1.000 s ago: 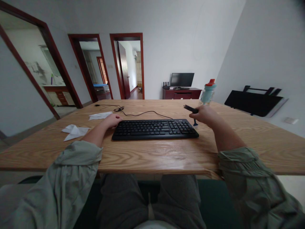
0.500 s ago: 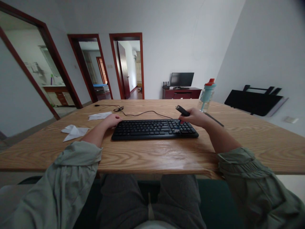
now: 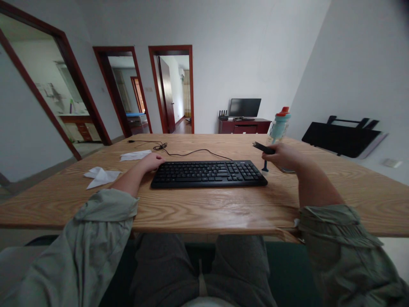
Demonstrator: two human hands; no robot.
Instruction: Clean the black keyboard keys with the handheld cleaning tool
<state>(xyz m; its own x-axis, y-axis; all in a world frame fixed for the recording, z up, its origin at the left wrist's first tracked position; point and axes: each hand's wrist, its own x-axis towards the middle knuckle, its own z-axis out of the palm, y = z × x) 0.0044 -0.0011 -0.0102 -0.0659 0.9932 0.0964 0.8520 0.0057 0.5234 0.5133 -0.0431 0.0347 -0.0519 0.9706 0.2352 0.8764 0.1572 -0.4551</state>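
A black keyboard (image 3: 209, 173) lies flat on the wooden table (image 3: 204, 204) in front of me. My left hand (image 3: 152, 162) rests at the keyboard's left end, fingers curled against its edge. Just off the keyboard's right end, my right hand (image 3: 283, 156) is closed around a small dark tool (image 3: 263, 149). The tool's thin blue tip (image 3: 265, 168) points down at the table beside the keyboard's far right corner. A black cable (image 3: 188, 152) runs from the keyboard toward the far left of the table.
Two crumpled white tissues (image 3: 101, 175) (image 3: 135, 155) lie on the table's left side. A teal bottle with a red cap (image 3: 279, 125) stands at the far right. A folded black table (image 3: 341, 137) leans on the right wall. A monitor (image 3: 244, 107) and doorways lie beyond.
Half a second ago the tool's tip was on the keyboard's right-hand keys. My right hand has since swung right, off the keyboard. My left hand has stayed in place.
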